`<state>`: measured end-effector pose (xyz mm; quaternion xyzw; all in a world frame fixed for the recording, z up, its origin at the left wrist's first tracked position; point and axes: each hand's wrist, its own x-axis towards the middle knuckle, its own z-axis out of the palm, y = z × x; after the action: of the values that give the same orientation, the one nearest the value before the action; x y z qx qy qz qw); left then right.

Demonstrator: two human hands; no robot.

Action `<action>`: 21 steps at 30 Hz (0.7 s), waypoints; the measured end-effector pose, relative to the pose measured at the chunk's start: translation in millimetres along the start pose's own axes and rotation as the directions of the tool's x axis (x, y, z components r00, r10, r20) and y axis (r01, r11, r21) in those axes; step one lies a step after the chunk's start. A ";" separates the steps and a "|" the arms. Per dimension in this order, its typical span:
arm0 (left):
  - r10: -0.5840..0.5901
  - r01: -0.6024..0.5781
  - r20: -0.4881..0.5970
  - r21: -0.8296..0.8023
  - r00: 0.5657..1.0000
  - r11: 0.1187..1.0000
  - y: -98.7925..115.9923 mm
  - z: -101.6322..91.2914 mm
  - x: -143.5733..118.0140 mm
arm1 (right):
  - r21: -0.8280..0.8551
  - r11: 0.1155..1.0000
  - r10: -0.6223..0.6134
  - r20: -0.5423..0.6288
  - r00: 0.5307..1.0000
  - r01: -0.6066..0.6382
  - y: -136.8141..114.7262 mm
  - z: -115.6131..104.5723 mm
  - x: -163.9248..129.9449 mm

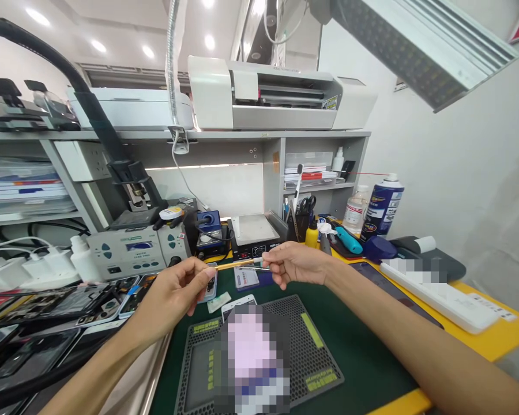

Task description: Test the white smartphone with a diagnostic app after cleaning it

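A thin gold-coloured rod (pixel 234 265) spans the gap between my two hands, above the work mat. My left hand (pixel 179 291) pinches its left end between thumb and fingers. At the other end, my right hand (pixel 296 265) has its fingertips closed on the rod. A slim silver pointed tool (pixel 253 268) also sticks out from my right hand, just below the rod; its exact kind is unclear. Beneath the hands, a white phone (pixel 240 304) lies on the grey perforated mat (pixel 285 314), its lower part blurred out.
Disassembled phones (pixel 82 302) crowd the left side. Behind stand a grey bench station (pixel 134 253), a hot plate (pixel 255 230) and a yellow bottle (pixel 311 235). On the right are a blue spray can (pixel 383 207) and a white power strip (pixel 441 300). A lamp (pixel 424 52) hangs overhead.
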<state>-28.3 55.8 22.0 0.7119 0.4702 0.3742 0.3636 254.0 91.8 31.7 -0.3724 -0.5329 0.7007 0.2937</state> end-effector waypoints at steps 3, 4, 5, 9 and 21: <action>-0.044 0.046 0.035 -0.055 0.998 0.997 -1.5 1.6 1.5 | 0.001 1.000 -0.029 -0.013 1.000 0.029 1.1 2.1 -0.9; -0.061 0.064 0.040 -0.080 0.997 0.995 -2.2 2.3 2.0 | -0.002 0.999 -0.039 -0.021 0.999 0.039 1.6 3.3 -1.0; -0.077 0.081 0.041 -0.107 0.996 0.991 -2.8 3.0 2.3 | -0.005 0.999 -0.049 -0.031 0.998 0.048 2.2 4.8 -1.0; -0.152 0.156 0.036 -0.252 0.988 0.955 -4.0 5.5 2.9 | -0.028 0.995 -0.095 -0.069 0.993 0.093 5.3 11.6 0.5; -0.135 0.116 -0.064 -0.242 0.989 0.963 -11.5 10.4 6.7 | -0.023 0.996 -0.086 -0.162 0.983 0.083 11.2 21.5 3.0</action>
<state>-21.9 63.8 8.6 0.6166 0.4803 0.4322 0.4498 234.2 79.9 23.6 -0.4080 -0.5281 0.6504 0.3628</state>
